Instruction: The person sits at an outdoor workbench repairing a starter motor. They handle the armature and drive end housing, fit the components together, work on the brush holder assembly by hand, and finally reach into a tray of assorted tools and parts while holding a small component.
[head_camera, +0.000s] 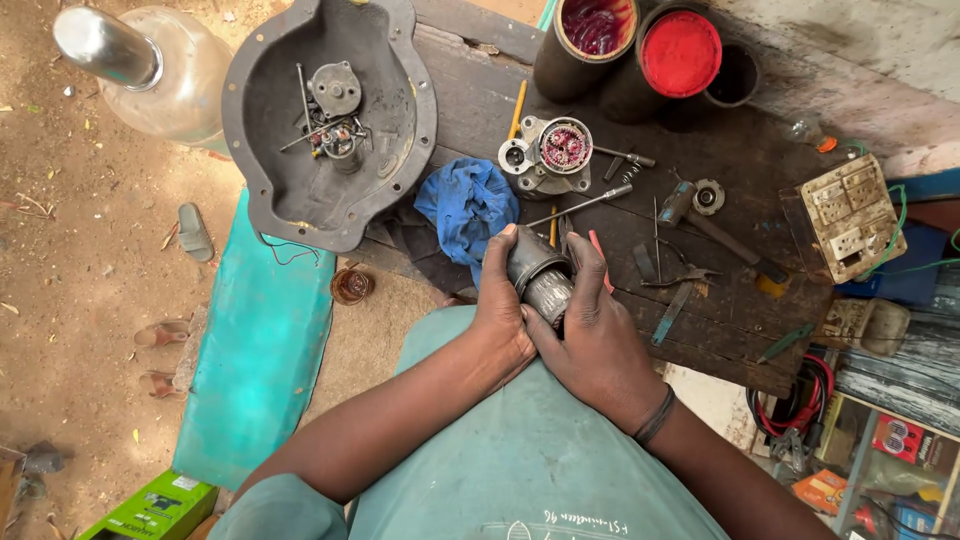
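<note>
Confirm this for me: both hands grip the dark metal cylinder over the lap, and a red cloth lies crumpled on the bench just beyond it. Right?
Not quite. The head view shows the left hand and right hand gripping the dark metal cylinder, but the cloth crumpled on the bench just beyond it is blue, not red.

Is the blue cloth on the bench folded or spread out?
Neither: the blue cloth lies crumpled in a bunched heap on the bench.

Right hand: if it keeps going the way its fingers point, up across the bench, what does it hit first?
Probably the thin metal rod lying just beyond the right hand, then the round motor part with the pink winding. The hand is wrapped on a dark metal cylinder; its height above the bench is unclear.
</note>
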